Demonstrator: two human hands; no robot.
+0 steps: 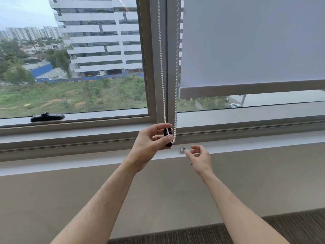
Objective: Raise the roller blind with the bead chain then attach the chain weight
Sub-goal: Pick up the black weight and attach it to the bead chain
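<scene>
The left hand pinches the black weight at the chain loop, while the right hand, fingers loose, touches a small cap that may roll off the sill.

A black elongated window handle lies on the far left grey window sill. Through the glass stand a tall white office building and green scrubland. Dark striped carpet covers the near right floor.

White bead chain, black chain weight, grey roller blind
</scene>
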